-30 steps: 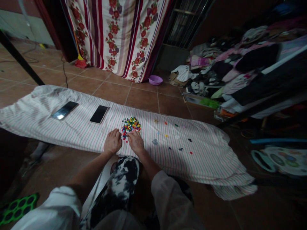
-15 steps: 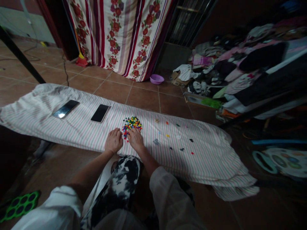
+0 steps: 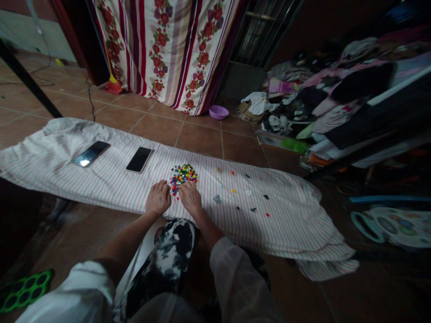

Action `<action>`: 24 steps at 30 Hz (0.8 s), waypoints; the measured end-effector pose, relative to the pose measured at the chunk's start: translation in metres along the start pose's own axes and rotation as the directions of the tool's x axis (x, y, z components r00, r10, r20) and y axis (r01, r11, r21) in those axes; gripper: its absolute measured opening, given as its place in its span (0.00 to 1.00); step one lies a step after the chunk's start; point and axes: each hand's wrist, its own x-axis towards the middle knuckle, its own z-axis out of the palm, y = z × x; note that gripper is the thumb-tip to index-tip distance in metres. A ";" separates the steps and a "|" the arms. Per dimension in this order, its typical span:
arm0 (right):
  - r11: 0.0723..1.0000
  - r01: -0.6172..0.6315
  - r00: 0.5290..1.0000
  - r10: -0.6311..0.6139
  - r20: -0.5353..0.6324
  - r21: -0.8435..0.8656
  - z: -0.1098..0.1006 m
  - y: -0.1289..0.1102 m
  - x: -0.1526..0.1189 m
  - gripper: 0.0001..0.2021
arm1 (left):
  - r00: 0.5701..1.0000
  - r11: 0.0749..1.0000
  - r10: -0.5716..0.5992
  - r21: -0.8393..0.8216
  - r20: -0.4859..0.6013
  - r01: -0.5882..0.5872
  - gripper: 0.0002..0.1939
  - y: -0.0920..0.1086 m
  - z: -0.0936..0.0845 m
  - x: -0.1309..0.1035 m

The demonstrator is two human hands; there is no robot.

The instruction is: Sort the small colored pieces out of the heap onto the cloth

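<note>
A pile of small multicoloured pieces, too small to name exactly, lies on a striped cloth. My left hand rests on the cloth just left of the pile's lower edge, fingers loosely out and holding nothing visible. At the pile's lower right, my right hand touches the pieces with its fingers apart; its palm covers part of them. To the right, small groups sit apart by colour, among them grey pieces, a yellow piece, dark pieces and a red piece.
Two phones, a dark one and another with a pale edge, lie on the cloth at left. Beyond stand a purple basin and a floral curtain. Clothes are heaped at right. A green-framed object is at lower left.
The view has shifted slightly. My right hand's fingers have moved a little at the pile's edge; my left hand stays beside it.
</note>
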 end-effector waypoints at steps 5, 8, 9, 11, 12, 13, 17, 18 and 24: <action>0.999 0.048 0.998 -0.047 0.028 -0.025 0.001 -0.001 -0.002 0.12 | 1.000 1.000 -0.007 -0.016 0.009 0.007 0.09 0.001 -0.001 0.001; 0.999 0.036 0.999 -0.035 0.016 -0.041 0.002 -0.002 -0.002 0.14 | 1.000 1.000 -0.013 -0.024 0.011 0.014 0.09 0.001 -0.002 0.001; 0.999 0.031 0.999 -0.031 0.017 -0.044 0.002 -0.003 -0.002 0.13 | 1.000 1.000 -0.016 -0.025 0.013 0.017 0.09 0.001 -0.002 0.001; 0.999 0.030 0.999 -0.029 0.029 -0.045 0.002 -0.003 -0.002 0.10 | 1.000 1.000 -0.018 -0.025 0.017 0.019 0.09 0.002 -0.003 0.002; 0.998 0.032 0.999 -0.031 0.035 -0.045 0.001 -0.003 -0.002 0.09 | 1.000 1.000 -0.018 -0.025 0.019 0.019 0.09 0.002 -0.003 0.002; 0.998 0.037 0.999 -0.035 0.041 -0.043 0.000 -0.004 -0.001 0.08 | 1.000 1.000 -0.019 -0.025 0.020 0.019 0.09 0.002 -0.003 0.002; 0.998 0.044 0.997 -0.042 0.068 -0.034 -0.003 -0.006 0.000 0.09 | 0.999 0.999 -0.022 -0.025 0.025 0.023 0.10 0.002 -0.004 0.002; 0.999 0.041 0.997 -0.038 0.073 -0.032 -0.003 -0.006 0.001 0.09 | 0.999 1.000 -0.022 -0.021 0.026 0.022 0.10 0.002 -0.004 0.002; 0.999 0.014 1.000 -0.015 0.023 0.038 -0.004 -0.006 0.002 0.07 | 1.000 1.000 -0.014 0.009 0.026 0.014 0.09 0.001 -0.004 0.001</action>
